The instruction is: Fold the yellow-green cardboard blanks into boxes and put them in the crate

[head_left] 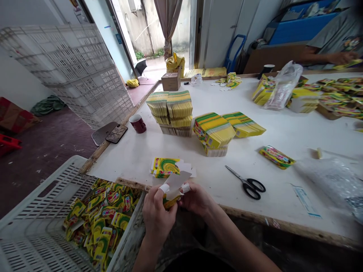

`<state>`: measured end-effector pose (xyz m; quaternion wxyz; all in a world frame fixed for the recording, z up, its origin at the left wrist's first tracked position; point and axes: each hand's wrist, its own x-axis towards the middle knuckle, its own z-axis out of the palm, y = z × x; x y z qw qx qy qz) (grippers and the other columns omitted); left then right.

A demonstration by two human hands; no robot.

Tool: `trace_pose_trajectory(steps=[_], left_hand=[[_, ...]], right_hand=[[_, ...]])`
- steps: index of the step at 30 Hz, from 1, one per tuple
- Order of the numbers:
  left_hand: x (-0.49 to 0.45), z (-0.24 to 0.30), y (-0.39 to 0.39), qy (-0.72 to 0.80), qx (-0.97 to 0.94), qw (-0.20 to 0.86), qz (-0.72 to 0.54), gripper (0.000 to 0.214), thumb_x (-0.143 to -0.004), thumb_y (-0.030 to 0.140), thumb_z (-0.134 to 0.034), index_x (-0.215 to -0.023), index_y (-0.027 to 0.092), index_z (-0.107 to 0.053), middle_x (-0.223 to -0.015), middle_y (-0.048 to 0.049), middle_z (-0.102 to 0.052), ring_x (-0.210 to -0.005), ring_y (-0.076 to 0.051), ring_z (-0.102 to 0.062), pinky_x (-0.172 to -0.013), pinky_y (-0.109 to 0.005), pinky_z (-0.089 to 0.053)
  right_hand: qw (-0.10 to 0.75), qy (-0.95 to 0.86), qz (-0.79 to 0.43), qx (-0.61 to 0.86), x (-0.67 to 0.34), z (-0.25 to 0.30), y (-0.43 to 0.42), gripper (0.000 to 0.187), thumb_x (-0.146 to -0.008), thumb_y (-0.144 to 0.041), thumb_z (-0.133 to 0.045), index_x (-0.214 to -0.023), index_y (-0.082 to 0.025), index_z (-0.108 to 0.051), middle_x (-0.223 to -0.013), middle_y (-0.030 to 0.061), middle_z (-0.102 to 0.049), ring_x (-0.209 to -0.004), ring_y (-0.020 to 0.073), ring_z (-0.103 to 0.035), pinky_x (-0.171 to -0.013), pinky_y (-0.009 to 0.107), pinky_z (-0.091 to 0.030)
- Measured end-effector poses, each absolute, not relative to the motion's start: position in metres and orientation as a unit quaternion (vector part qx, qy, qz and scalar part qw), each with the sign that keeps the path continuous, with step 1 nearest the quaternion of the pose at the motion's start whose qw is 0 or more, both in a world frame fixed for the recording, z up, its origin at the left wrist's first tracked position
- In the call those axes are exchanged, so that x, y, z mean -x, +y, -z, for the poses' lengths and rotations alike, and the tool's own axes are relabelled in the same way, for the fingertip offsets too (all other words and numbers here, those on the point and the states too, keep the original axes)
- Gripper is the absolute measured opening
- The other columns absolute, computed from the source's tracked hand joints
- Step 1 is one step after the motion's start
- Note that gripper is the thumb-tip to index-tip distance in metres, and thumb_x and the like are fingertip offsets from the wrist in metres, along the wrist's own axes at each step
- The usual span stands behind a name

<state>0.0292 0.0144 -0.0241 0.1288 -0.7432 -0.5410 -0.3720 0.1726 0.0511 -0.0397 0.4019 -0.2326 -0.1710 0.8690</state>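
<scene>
My left hand [157, 213] and my right hand [197, 198] meet at the table's near edge, both closed on one small yellow carton blank [174, 189] whose white flap stands up between them. White tape wraps a fingertip on each hand. Just beyond lies a short pile of flat blanks [167, 167]. Left of me a white crate [34, 223] holds several folded yellow-green cartons [102, 221].
Tall stacks of blanks [172, 111] and leaning bundles [215, 130] stand mid-table. Black scissors [248, 184] lie to the right, near a small packet [276, 156]. A red mug [138, 123] and two phones [112, 133] sit at the left edge. Another person's arm [329, 56] works far right.
</scene>
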Motion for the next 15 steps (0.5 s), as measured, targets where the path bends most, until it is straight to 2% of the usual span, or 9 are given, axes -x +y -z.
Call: trace_pose_trajectory(steps=[7, 12, 15], left_hand=[[-0.030, 0.026, 0.010, -0.531, 0.751, 0.112, 0.376, 0.046, -0.069, 0.013, -0.066, -0.109, 0.015, -0.042, -0.097, -0.0134, -0.059, -0.088, -0.028, -0.061, -0.072, -0.039, -0.053], [-0.028, 0.029, 0.009, -0.560, 0.732, 0.082, 0.379, 0.049, -0.068, 0.017, -0.067, -0.111, 0.015, -0.043, -0.100, -0.0142, -0.059, -0.087, -0.028, -0.062, -0.071, -0.040, -0.054], [-0.026, 0.027, 0.010, -0.578, 0.711, 0.033, 0.399, 0.052, -0.070, 0.021, -0.068, -0.115, 0.016, -0.042, -0.101, -0.0135, -0.060, -0.090, -0.027, -0.063, -0.074, -0.039, -0.055]], right_hand=[[0.341, -0.128, -0.902, 0.230, -0.178, 0.040, 0.051, 0.012, -0.053, -0.014, -0.059, -0.065, -0.014, -0.057, -0.056, -0.0016, -0.058, -0.049, 0.0079, -0.050, -0.048, 0.018, -0.040], [0.381, -0.134, -0.886, 0.227, -0.174, 0.041, 0.046, 0.013, -0.057, -0.018, -0.066, -0.066, -0.016, -0.057, -0.054, -0.0035, -0.056, -0.049, 0.0083, -0.050, -0.050, 0.019, -0.040], [0.409, -0.150, -0.874, 0.215, -0.173, 0.037, 0.039, 0.021, -0.061, -0.025, -0.074, -0.072, -0.016, -0.059, -0.059, -0.0030, -0.058, -0.055, 0.0088, -0.054, -0.057, 0.020, -0.043]])
